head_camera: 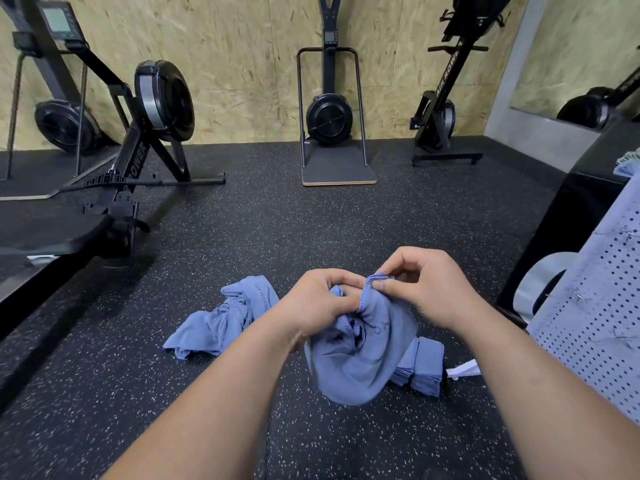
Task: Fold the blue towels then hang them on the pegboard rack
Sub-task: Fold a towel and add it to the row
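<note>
Left hand [317, 299] and right hand [420, 284] raised over speckled floor [277, 230], both pinching stitched hem of one blue towel [360, 355]; fingers curled tight on cloth. Towel hangs bunched below hands, clear of floor. Crumpled towel pile [221, 320] on floor at left. Folded towel stack [424, 367] on floor behind held towel. Pegboard rack [595, 306] at right edge, well apart from hands.

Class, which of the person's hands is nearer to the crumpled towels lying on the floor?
Left. The left hand sits just right of the crumpled towels, gripping the held towel; the right hand pinches its hem farther right, beyond the left.
</note>
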A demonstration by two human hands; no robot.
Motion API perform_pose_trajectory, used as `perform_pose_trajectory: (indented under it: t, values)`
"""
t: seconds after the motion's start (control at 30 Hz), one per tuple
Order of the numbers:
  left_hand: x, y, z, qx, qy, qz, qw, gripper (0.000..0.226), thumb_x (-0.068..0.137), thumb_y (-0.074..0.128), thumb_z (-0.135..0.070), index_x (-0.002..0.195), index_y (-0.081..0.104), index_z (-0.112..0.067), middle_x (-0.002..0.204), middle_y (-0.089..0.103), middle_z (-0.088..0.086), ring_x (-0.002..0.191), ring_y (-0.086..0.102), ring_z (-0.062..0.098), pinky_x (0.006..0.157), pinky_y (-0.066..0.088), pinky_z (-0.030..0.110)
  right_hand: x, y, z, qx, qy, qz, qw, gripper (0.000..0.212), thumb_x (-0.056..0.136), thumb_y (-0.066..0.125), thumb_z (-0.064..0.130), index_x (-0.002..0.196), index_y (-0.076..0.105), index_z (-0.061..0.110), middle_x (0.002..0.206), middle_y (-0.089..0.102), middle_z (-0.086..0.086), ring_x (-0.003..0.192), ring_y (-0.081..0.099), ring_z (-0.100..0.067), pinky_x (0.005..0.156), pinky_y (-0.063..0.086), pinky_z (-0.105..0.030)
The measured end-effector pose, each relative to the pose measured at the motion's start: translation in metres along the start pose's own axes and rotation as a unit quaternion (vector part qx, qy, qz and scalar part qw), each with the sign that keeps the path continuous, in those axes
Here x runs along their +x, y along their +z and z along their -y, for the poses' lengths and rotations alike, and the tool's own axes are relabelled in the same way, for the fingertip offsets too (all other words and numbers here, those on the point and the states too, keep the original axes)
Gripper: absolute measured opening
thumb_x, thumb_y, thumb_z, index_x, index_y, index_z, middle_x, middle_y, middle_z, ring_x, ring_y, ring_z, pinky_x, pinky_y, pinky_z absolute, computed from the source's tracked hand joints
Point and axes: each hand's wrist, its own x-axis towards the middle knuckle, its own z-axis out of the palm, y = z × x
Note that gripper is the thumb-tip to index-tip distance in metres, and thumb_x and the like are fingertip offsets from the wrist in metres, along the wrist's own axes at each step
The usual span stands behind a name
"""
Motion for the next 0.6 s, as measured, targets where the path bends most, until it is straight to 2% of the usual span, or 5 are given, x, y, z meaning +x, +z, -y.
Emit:
perform_pose_trajectory:
  t: [0.17,0.33,0.47,0.6]
  values:
    - [-0.005,0.007,-0.006,-0.028,0.004,-0.006,1.000,0.018,0.095,0.075,-0.007,0.112,0.080,-0.011,0.109,0.079,0.018,0.096,0.073,0.024,0.103,0.058,0.053,-0.001,-0.002,0.002,0.034,-0.004,-0.011,0.999,0.013,0.084,0.089,0.010,0.087,0.078,0.015,0.085,0.079,-0.004,0.076,0.067,-0.013,0.075,0.055,-0.029]
    - [-0.008,0.009,-0.012,-0.037,0.017,0.001,0.999,0.018,0.099,0.071,-0.006,0.115,0.080,-0.010,0.113,0.079,0.013,0.102,0.074,0.023,0.102,0.059,0.045,0.000,-0.001,0.003,0.047,-0.018,-0.039,0.998,0.014,0.081,0.091,0.012,0.087,0.080,0.018,0.087,0.079,-0.005,0.080,0.070,-0.018,0.079,0.058,-0.043]
    - [-0.007,0.008,-0.011,-0.037,0.006,-0.020,0.999,0.018,0.093,0.077,-0.007,0.109,0.081,-0.013,0.108,0.080,0.016,0.108,0.075,0.037,0.103,0.058,0.055,0.001,0.001,0.003,0.052,-0.024,-0.039,0.998,0.014,0.080,0.092,0.013,0.087,0.081,0.017,0.088,0.080,-0.006,0.081,0.072,-0.019,0.084,0.060,-0.048]
    - [-0.006,0.008,-0.012,-0.026,0.007,-0.050,0.998,0.014,0.091,0.077,-0.005,0.100,0.083,-0.014,0.101,0.081,0.011,0.091,0.075,0.022,0.100,0.060,0.050,0.002,0.003,0.001,0.048,-0.028,-0.041,0.998,0.015,0.080,0.092,0.014,0.089,0.081,0.017,0.093,0.080,-0.004,0.089,0.076,-0.027,0.088,0.059,-0.048]
